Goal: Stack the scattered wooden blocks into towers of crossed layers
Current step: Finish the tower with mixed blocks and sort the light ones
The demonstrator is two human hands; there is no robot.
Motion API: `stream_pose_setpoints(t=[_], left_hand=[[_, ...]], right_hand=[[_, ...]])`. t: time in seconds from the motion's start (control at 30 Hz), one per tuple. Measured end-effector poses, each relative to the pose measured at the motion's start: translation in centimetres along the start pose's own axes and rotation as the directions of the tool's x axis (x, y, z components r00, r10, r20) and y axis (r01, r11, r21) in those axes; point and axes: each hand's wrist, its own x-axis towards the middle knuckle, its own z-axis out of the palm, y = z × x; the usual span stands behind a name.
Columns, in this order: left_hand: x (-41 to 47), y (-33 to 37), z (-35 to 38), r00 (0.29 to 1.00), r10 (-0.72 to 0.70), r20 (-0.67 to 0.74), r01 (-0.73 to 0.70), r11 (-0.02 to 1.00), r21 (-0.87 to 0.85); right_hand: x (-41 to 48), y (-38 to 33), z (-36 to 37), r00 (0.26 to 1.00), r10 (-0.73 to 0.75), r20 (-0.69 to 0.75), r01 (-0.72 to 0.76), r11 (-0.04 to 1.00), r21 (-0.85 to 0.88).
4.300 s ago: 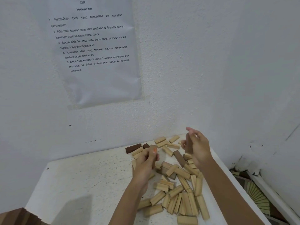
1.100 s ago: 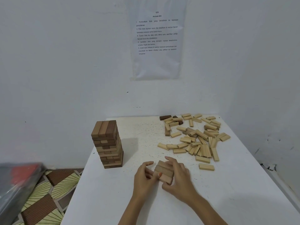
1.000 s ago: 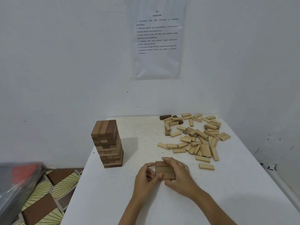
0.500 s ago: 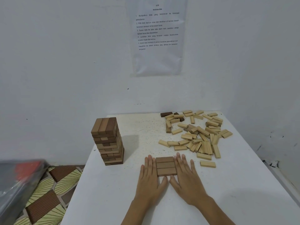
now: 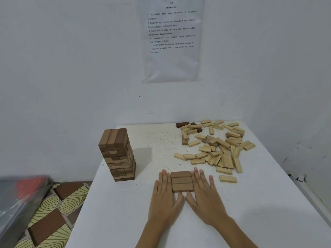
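Observation:
Three brown blocks lie side by side as one flat layer on the white table. My left hand lies flat against the layer's left side and my right hand flat against its right side, fingers straight, thumbs at the near edge. A finished tower of crossed brown and tan layers stands at the table's left edge. A loose pile of tan blocks, with a few dark ones, is scattered at the far right.
A single tan block lies just right of my right hand. A printed sheet hangs on the wall. Left of the table are a patterned floor mat and a blurred grey and red object.
Earlier both hands picked blocks from the pile, then held three brown blocks together. They set them down flat, and both hands have flattened out against the layer's sides.

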Motion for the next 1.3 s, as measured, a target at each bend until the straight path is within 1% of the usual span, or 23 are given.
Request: stream_pose_setpoints(t=[0.17, 0.27, 0.37, 0.4, 0.47, 0.57, 0.63, 0.67, 0.7, 0.77, 0.8, 0.87, 1.0, 1.1, 1.3], left_hand=[[0.1, 0.0, 0.1, 1.000, 0.008, -0.007, -0.008, 1.000, -0.009], [0.0, 0.1, 0.0, 1.000, 0.010, -0.006, -0.010, 1.000, -0.018], [-0.1, 0.2, -0.2, 1.000, -0.004, -0.002, 0.004, 0.999, -0.037], [-0.2, 0.2, -0.5, 1.000, -0.012, 0.001, 0.012, 0.998, -0.067], [-0.2, 0.1, -1.0, 1.000, -0.010, 0.022, 0.013, 0.986, -0.165], [-0.4, -0.2, -2.0, 0.998, 0.019, 0.053, 0.003, 0.925, -0.379], [-0.3, -0.8, -2.7, 1.000, 0.020, 0.023, -0.006, 0.858, -0.514], [0.0, -1.2, -3.0, 0.999, 0.036, -0.007, -0.034, 0.848, -0.529], [0.2, -1.5, -3.2, 0.998, 0.061, -0.034, -0.070, 0.862, -0.502], [0.8, -1.9, -3.5, 0.988, 0.143, -0.065, -0.157, 0.913, -0.376], [1.1, -1.9, -3.8, 0.979, 0.190, -0.067, -0.201, 0.927, -0.315], [1.8, -2.1, -4.2, 0.965, 0.257, -0.043, -0.260, 0.931, -0.255], [2.9, -2.7, -4.6, 0.942, 0.336, 0.020, -0.325, 0.923, -0.209], [3.3, -3.0, -4.6, 0.924, 0.381, 0.046, -0.367, 0.912, -0.184], [4.0, -3.6, -4.3, 0.915, 0.404, 0.023, -0.393, 0.901, -0.182]], right_hand=[[0.0, -0.2, -0.3, 0.999, 0.026, 0.043, -0.028, 0.999, 0.035], [-0.1, -0.2, -0.2, 0.999, 0.008, 0.031, -0.010, 0.999, 0.052], [0.1, 0.0, -0.1, 0.998, 0.012, 0.055, -0.017, 0.996, 0.083], [0.1, 0.1, -0.2, 0.998, 0.003, 0.056, -0.009, 0.994, 0.106], [0.2, 0.4, -0.3, 1.000, -0.016, -0.003, 0.017, 0.985, 0.171], [0.0, 0.9, -0.9, 1.000, -0.019, 0.008, 0.014, 0.929, 0.370], [-0.1, 1.0, -1.5, 0.999, -0.042, -0.034, 0.053, 0.884, 0.464], [0.0, 1.1, -1.9, 0.996, -0.062, -0.060, 0.083, 0.869, 0.487], [0.1, 1.2, -2.2, 0.994, -0.077, -0.079, 0.106, 0.858, 0.503], [0.5, 1.4, -2.9, 0.991, -0.103, -0.087, 0.133, 0.848, 0.513], [0.7, 1.5, -3.2, 0.990, -0.118, -0.082, 0.143, 0.851, 0.506], [1.2, 1.7, -3.6, 0.985, -0.154, -0.072, 0.170, 0.865, 0.473], [2.0, 2.0, -3.9, 0.976, -0.215, -0.033, 0.210, 0.889, 0.407], [2.4, 2.1, -4.0, 0.974, -0.225, -0.018, 0.212, 0.884, 0.416], [2.8, 2.3, -4.3, 0.970, -0.243, -0.006, 0.222, 0.877, 0.427]])
